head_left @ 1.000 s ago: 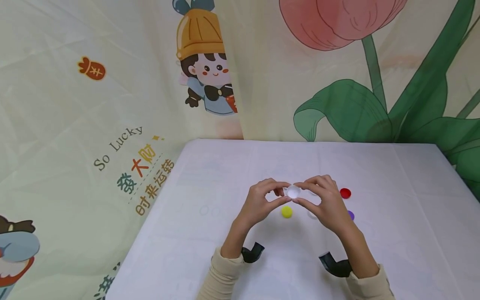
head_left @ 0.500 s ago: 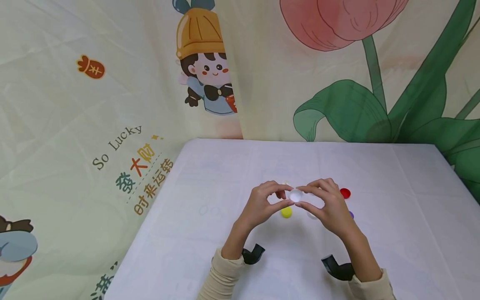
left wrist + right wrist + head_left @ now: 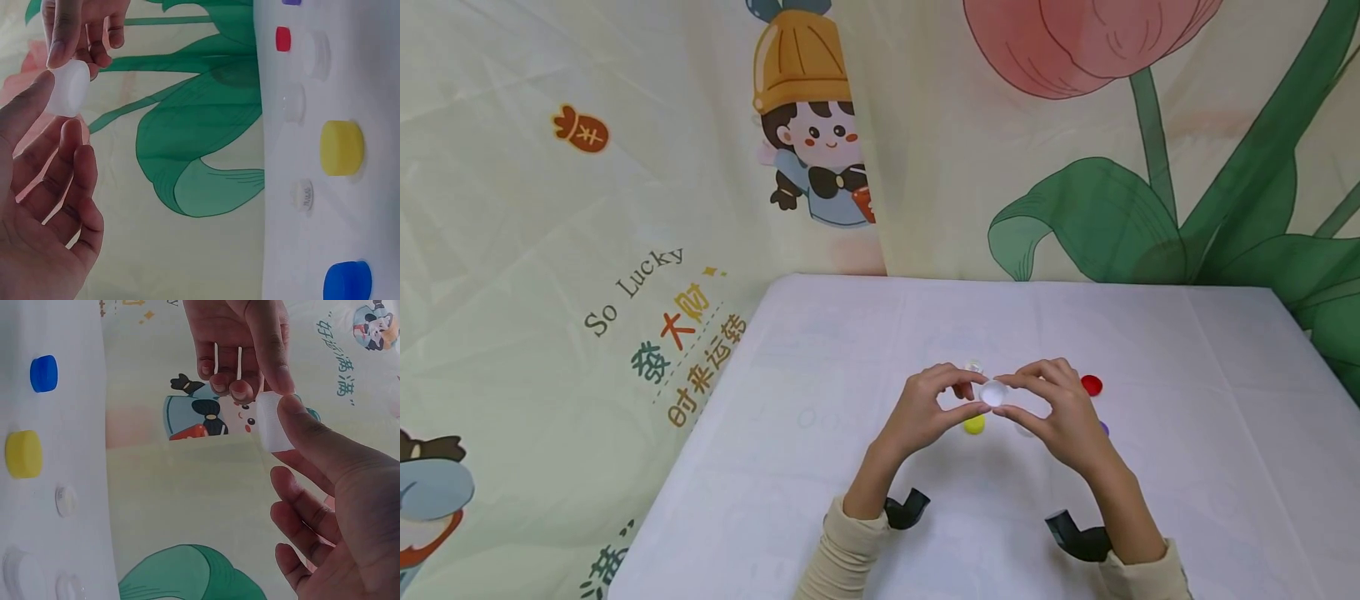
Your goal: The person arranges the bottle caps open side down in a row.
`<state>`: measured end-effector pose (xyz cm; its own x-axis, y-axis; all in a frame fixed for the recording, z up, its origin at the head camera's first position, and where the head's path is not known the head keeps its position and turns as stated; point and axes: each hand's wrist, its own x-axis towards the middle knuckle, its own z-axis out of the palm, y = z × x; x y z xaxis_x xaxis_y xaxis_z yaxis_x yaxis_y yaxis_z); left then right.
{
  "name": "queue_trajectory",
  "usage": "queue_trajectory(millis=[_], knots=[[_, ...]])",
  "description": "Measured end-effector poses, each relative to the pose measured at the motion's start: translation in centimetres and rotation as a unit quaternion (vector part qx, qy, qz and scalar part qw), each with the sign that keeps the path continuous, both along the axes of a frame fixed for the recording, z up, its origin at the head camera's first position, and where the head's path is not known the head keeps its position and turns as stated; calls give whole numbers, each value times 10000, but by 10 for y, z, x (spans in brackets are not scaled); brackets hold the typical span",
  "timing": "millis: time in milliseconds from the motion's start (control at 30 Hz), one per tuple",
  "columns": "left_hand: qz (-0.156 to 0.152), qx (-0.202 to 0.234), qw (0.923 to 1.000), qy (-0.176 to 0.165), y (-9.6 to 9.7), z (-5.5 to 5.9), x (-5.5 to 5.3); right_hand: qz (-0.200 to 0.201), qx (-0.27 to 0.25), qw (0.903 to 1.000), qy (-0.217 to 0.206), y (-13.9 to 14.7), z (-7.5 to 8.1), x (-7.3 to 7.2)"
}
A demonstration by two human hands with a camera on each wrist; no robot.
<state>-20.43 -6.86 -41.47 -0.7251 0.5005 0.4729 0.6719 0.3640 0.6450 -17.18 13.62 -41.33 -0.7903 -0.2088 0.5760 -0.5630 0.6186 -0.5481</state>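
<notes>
A white bottle cap [image 3: 994, 393] is held up over the table between both hands. My left hand [image 3: 925, 406] pinches its left side with thumb and index finger. Its right side is pinched the same way by my right hand [image 3: 1057, 408]. In the left wrist view the white cap [image 3: 69, 89] is turned on edge, both thumbs along its near side. A fine-ribbed side of the white cap [image 3: 272, 422] shows in the right wrist view. Below the hands, a yellow cap [image 3: 974, 426] lies on the table, partly covered by the left thumb in the head view.
On the white table [image 3: 760, 500] lie a red cap [image 3: 1092, 385], a purple cap [image 3: 1103, 428] and several clear or whitish caps, one small [image 3: 304, 195]. A blue cap [image 3: 347, 281] is hidden in the head view. Printed cloth [image 3: 925, 167] hangs behind.
Both hands and the white cap have shifted slightly right and toward me. A small clear cap beyond the left fingers has come into view. The pinch looks the same.
</notes>
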Motion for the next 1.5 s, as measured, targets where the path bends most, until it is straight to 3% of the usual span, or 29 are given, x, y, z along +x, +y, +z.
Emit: queue_trajectory(millis=[400,667,933,1233,1300,1500], knots=[[69,55,9993,-370,1,-1,2,29,13,10000,-50,1,0,1],[319,-230,9909,-1286,2,2,4,41,-29,9999,-100,0,-1,3],[472,-17,9768,-2090,4,1,4,90,-31,9999,-94,0,-1,3],[493,51,9728,-2262,7,33,20,62,-25,9999,-145,-1,-4,3],[532,74,9718,-2298,7,30,19,35,-18,9999,-162,-2,-4,3],[657,111,9693,-2365,6,1,6,37,-49,9999,-148,-2,-5,3]])
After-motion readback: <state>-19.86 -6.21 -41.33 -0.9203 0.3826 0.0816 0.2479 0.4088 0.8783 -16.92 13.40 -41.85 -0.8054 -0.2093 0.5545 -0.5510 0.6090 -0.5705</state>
